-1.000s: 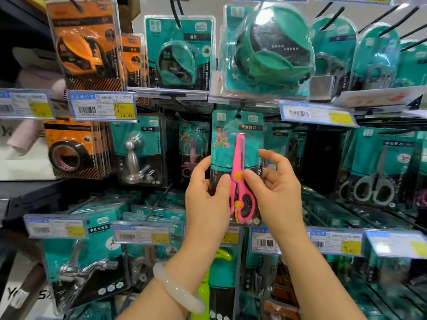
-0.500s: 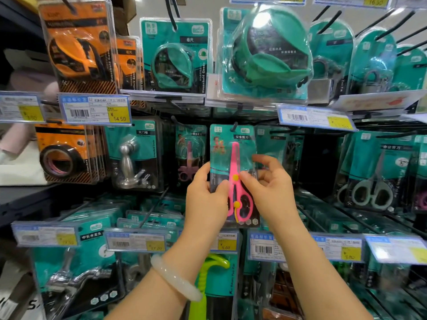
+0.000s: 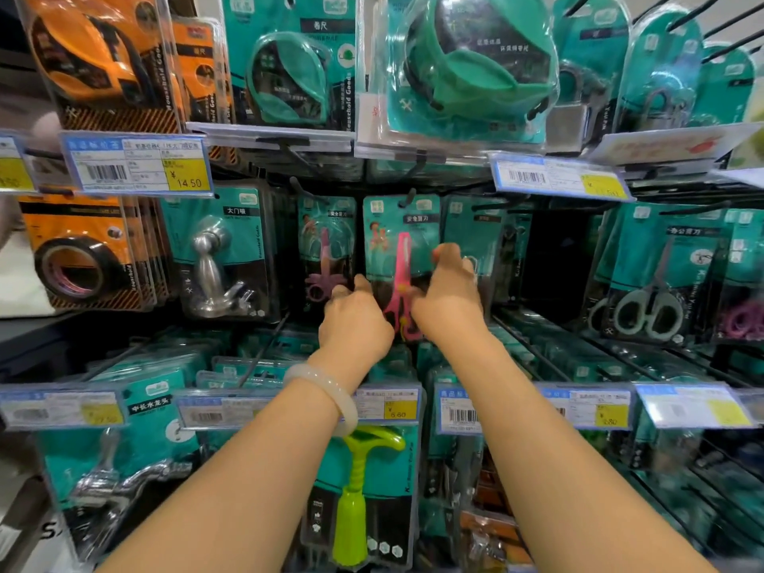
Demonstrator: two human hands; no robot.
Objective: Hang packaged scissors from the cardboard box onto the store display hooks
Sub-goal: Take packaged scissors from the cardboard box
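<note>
The setting is a store display wall [image 3: 545, 258] of black wire hooks, densely hung with teal and orange blister packs. Price-label strips [image 3: 136, 165] run across the hook ends in two rows; one yellow tag reads 14.50.

Top row: orange tape-measure packs [image 3: 95, 64] at left and teal tape-measure packs [image 3: 467, 72] at centre. Middle row, left to right: orange packs of black tape rolls [image 3: 78, 258], a metal door-stop pack [image 3: 217, 254], then scissors packs. Grey-handled office scissors [image 3: 649, 295] hang at far right. A lime-green-handled tool pack [image 3: 359, 490] hangs in the lower row.

The packaged scissors [image 3: 399, 258] is a teal card with a clear blister containing pink scissors, blades pointing up. It hangs upright on a display hook [image 3: 409, 198] at middle-row centre, just right of a similar pack [image 3: 326, 250].

The left hand [image 3: 355, 324], with a pale bangle [image 3: 326, 390] on its wrist, grips the pack's lower left edge with curled fingers. The right hand [image 3: 450, 299] pinches the pack's right edge, fingers curled round it.
</note>
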